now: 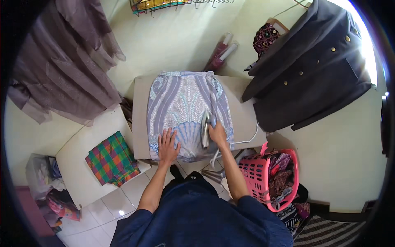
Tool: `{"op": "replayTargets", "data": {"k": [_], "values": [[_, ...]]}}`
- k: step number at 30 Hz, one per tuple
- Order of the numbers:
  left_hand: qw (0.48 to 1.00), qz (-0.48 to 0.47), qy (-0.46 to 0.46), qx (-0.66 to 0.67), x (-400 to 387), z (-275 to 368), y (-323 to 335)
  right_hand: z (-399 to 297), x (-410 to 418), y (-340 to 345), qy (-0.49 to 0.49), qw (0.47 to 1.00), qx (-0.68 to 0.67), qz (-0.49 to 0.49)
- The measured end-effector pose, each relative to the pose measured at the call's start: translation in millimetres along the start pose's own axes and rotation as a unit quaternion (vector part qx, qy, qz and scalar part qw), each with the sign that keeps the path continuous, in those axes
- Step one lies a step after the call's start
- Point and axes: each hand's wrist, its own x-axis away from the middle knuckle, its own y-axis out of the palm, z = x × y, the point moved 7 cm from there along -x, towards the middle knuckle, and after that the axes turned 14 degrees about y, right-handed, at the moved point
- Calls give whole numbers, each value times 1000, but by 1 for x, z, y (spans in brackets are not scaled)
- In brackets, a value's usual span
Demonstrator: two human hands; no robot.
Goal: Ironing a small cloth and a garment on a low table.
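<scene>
A patterned skirt [188, 102] in pale blue, grey and white lies spread over the ironing table [242, 108], its waistband at the far edge and its lower end hanging over the near edge. My right hand [217, 134] is closed around the handle of an electric iron [205, 131], which is tipped on the right half of the skirt; whether its soleplate touches the cloth I cannot tell. Fingers apart, my left hand [168, 146] lies flat on the skirt's lower left part. The iron's white cord [247, 142] trails rightward over the table.
A folded checked cloth [114, 159] lies on a white table [74, 160] at the left. Right of me stands a pink laundry basket [256, 173] full of clothes. A dark jacket [308, 68] and a mauve garment [71, 68] hang on either side. Two spray bottles [220, 55] stand behind the table.
</scene>
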Motion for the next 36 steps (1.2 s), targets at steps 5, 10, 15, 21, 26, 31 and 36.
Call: {"op": "replayTargets", "data": {"k": [5,10,15,21,26,31,36], "values": [[1000,-6,12,12,-5,4,-1,-23,-71,-10,-15,1000,-13,21],[1000,-7,3,9,1,2,-2,6,-38,-4,5,1000,-3,-16],[1000,-7,7,9,-2,5,-3,73,16,-4,-34,998,-62,2],[1000,-20,2,2,-1,3,-3,45,-18,-23,9,999,-22,28],[999,-34,13,-1,-9,7,0,0,-95,-40,9,999,-35,32],[999,-37,11,6,-10,6,-4,-7,-108,-36,-7,999,-28,17],[995,-73,-74,12,-19,9,-7,52,-52,-23,-13,1000,-1,-12]]}}
